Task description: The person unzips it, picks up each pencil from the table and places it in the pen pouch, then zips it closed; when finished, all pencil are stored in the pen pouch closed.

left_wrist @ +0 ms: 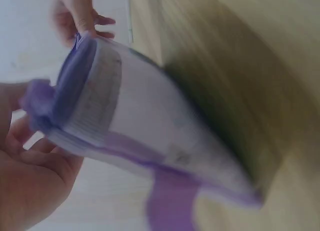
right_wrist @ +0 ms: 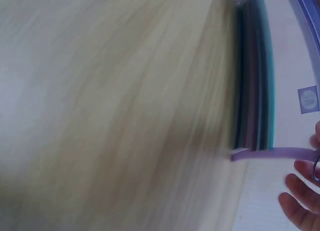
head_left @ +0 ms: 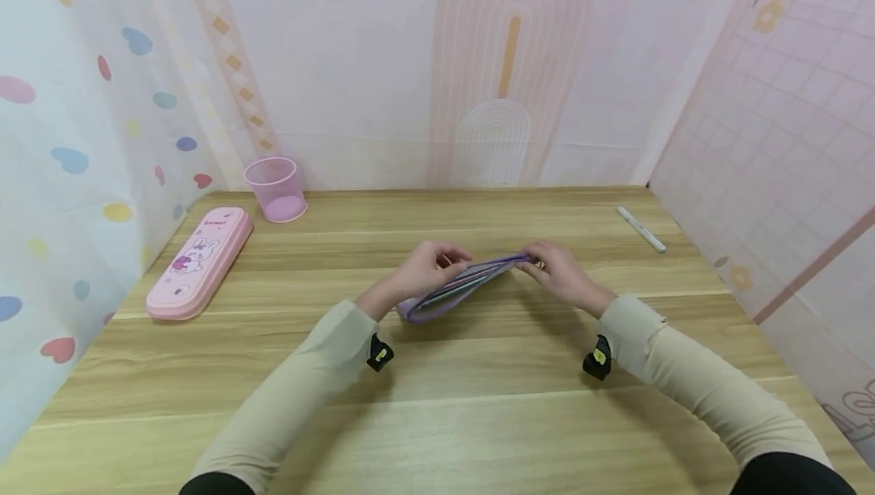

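Both hands hold a purple-edged zip bag tilted above the table, its mouth gaping. Between its sides show several flat sheets or thin books, stacked with dark and teal edges. At the bag's left part, my left hand grips the upper edge between thumb and fingers. The far right corner is pinched by my right hand; a metal ring shows by its fingers in the right wrist view. A purple strap hangs from the bag in the left wrist view. Blur hides finer detail in both wrist views.
A pink pencil case with a rabbit picture lies at the left of the wooden table. Behind it stands a pink see-through cup. A white pen lies at the back right. Printed curtains border the table's back and sides.
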`<state>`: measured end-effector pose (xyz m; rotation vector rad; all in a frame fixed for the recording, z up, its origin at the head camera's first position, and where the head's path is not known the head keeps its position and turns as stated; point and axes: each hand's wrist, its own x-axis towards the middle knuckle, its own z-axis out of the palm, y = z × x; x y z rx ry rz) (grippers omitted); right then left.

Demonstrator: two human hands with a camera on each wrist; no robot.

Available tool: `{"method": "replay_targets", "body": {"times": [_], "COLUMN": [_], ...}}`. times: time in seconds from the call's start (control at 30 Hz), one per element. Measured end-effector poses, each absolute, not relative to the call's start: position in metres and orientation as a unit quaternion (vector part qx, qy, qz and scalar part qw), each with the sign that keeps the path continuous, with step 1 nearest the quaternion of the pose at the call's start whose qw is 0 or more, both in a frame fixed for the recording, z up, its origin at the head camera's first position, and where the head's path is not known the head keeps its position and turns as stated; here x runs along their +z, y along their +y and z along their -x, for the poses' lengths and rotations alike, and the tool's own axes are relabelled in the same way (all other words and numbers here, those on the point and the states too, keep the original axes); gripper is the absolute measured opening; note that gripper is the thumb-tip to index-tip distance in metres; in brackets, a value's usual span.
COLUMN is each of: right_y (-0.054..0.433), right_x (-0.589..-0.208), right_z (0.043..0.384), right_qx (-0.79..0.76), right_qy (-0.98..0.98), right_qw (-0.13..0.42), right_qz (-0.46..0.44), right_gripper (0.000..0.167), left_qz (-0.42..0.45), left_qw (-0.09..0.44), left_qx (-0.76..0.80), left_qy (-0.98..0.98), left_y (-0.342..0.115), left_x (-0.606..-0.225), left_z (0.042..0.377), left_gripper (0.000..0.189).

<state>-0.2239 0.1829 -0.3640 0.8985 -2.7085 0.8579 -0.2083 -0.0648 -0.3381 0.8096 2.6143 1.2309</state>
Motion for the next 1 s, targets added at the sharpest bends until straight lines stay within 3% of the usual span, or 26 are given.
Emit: {"method": "replay_targets", "body": {"times": [0.1, 0.27, 0.57, 0.8, 1.0], "right_y": [0.181, 0.179, 0.18, 0.179, 0.174], "right_x": [-0.359, -0.351, -0.348, -0.355, -0.364], "right_z": [0.22, 0.22, 0.222, 0.222, 0.219], "right_qx": [0.283, 0.295, 0.377, 0.452, 0.531], "right_qy": [-0.909, -0.91, -0.889, -0.863, -0.823], "right_qw": [0.073, 0.049, -0.012, -0.014, -0.019], "right_qz": [-0.298, -0.288, -0.261, -0.225, -0.204], "right_gripper": [0.013, 0.013, 0.017, 0.019, 0.021], "left_qz": [-0.321, -0.335, -0.331, -0.297, -0.297], "left_qw": [0.032, 0.021, -0.044, -0.047, -0.096], "left_qx": [0.298, 0.164, 0.157, 0.141, 0.106], "left_qy": [0.898, 0.928, 0.929, 0.943, 0.944], "left_y": [-0.065, -0.062, -0.068, -0.074, -0.081], "left_x": [-0.331, -0.321, -0.322, -0.318, -0.321], "left_z": [0.201, 0.19, 0.193, 0.195, 0.199], "left_gripper": [0.037, 0.059, 0.019, 0.024, 0.021]}}
